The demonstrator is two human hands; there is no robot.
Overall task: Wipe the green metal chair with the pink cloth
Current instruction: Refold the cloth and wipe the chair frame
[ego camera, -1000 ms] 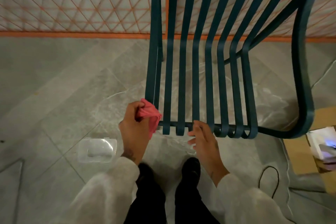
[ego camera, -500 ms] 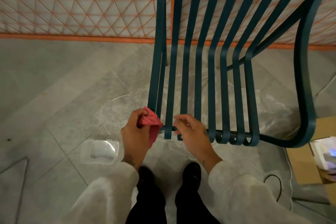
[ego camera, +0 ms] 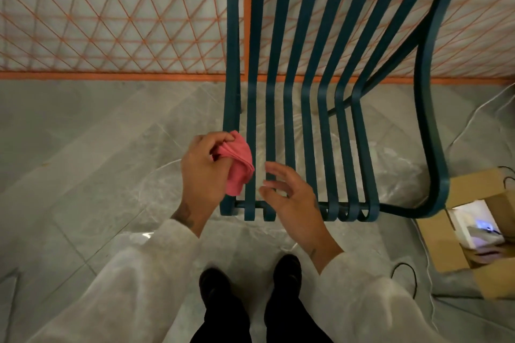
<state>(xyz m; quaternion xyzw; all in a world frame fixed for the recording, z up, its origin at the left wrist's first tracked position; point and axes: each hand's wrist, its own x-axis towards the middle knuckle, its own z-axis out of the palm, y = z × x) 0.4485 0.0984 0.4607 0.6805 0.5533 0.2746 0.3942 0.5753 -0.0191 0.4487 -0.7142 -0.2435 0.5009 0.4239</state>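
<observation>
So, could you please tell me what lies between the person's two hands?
In the head view, the pink cloth, gripped by the left hand, and one slat of the green chair lie between it and the open right hand.

Dim, warm indoor light — wide-angle bending at edges, slight softness.

I see a dark teal-green chair (ego camera: 233, 36) in parallel slats; the cloth (ego camera: 240, 166) is pink; the fence (ego camera: 111, 75), an orange diamond lattice over white; floor (ego camera: 83, 153) grey, veined; sleeves (ego camera: 133, 281) cream; trousers (ego camera: 223, 323) black.
</observation>
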